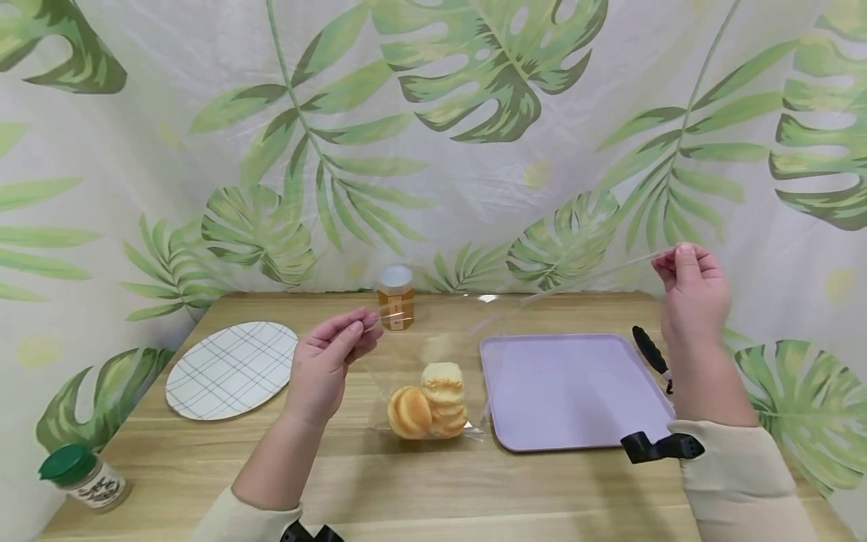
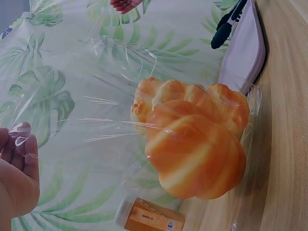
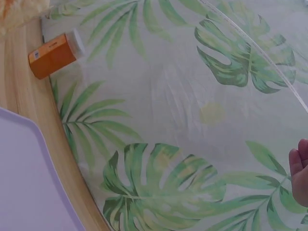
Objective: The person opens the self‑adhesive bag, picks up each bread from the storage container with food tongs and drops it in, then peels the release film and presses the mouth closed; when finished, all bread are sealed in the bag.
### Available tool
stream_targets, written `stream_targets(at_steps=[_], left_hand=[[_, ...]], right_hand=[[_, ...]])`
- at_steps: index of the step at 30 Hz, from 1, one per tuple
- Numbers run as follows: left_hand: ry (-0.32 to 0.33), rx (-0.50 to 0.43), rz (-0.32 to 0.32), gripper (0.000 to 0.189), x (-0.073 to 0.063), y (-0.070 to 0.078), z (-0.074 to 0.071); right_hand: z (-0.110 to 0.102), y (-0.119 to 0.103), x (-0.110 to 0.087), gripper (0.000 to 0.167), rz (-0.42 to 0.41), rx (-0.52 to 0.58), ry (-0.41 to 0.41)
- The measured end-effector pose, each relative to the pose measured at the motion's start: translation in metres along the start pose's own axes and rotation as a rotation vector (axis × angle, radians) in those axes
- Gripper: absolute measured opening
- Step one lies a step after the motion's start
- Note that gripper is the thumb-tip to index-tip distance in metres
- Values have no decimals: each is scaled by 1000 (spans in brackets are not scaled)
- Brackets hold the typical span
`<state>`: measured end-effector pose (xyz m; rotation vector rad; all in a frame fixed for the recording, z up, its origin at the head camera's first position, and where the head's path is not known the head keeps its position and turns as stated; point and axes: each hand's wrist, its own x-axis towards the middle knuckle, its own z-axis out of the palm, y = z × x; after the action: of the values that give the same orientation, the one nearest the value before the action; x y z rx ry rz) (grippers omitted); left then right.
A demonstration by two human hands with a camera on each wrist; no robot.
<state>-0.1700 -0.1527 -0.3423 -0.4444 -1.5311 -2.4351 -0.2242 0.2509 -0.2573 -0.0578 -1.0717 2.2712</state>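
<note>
A clear plastic bag hangs above the wooden table's middle, holding bread rolls at its bottom. One is a round, swirled golden roll; beside it, paler rolls are stacked. My left hand pinches the bag's left edge between thumb and fingers, also seen in the left wrist view, where the swirled roll fills the middle. Raised higher, my right hand pinches the other end, pulling the plastic into a taut diagonal strip. In the right wrist view that hand shows only partly, at the right edge.
A lilac tray lies right of the bag, with a black-handled utensil past it. Behind stands an amber jar with a pale lid. On the left are a checked oval plate and a green-lidded shaker. Leaf-patterned cloth hangs behind.
</note>
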Motion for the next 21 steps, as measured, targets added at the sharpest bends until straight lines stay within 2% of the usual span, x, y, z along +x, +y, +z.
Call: stream_targets(at_steps=[8, 11, 17, 21], left_hand=[[-11, 1, 1, 30, 1, -2, 1], [-12, 8, 2, 29, 1, -2, 2], [-1, 8, 13, 29, 0, -2, -1], [-17, -1, 18, 29, 1, -1, -3]], right_hand=[[-12, -8, 3, 12, 10, -12, -6], [-16, -10, 4, 13, 2, 27, 4], [-27, -22, 6, 14, -60, 116, 4], [-38, -35, 0, 13, -138, 51, -38]])
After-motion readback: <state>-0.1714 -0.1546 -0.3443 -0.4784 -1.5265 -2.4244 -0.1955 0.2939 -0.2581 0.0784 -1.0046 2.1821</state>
